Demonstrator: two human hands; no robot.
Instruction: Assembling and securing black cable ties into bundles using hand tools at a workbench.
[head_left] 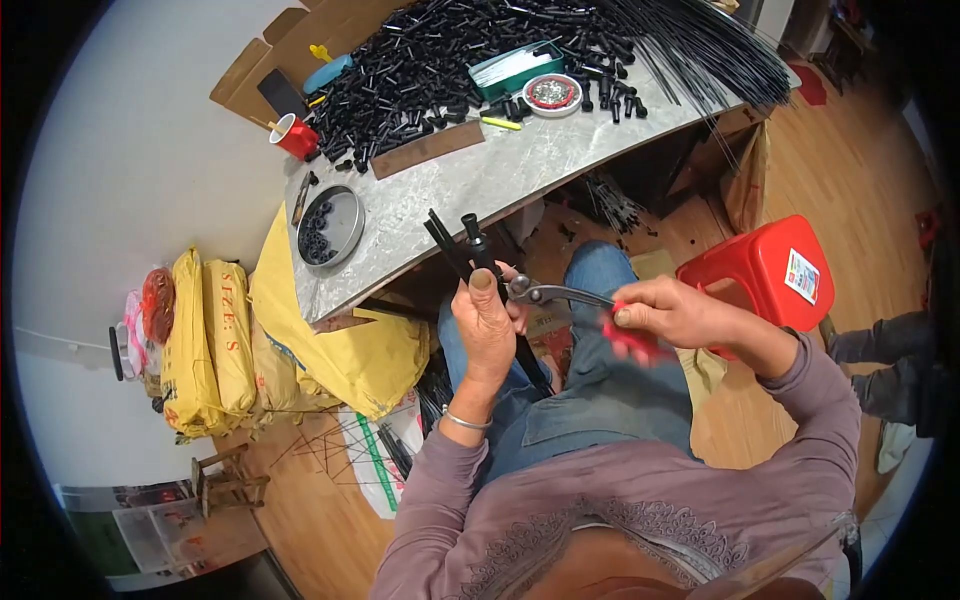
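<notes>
Above my lap, my left hand (485, 330) is closed around a few thin black rods (443, 240) and a thicker black tubular piece (477, 240) with a flared end. Their upper ends stick out past my thumb, and a dark length continues below toward my knees. My right hand (665, 312) grips red-handled pliers (570, 293), blurred around the handles. The metal jaws of the pliers reach the side of the left hand's fingers, by the black tubular piece. Whether the jaws are clamped on anything is too small to tell.
Ahead stands a grey table (430, 210) heaped with black tubular parts (430, 70) and long black rods (715, 55). On it are a round metal tin (350, 222), a green box (500, 85) and a red cup (293, 137). A red stool (750, 265) stands right, yellow sacks (225, 320) left.
</notes>
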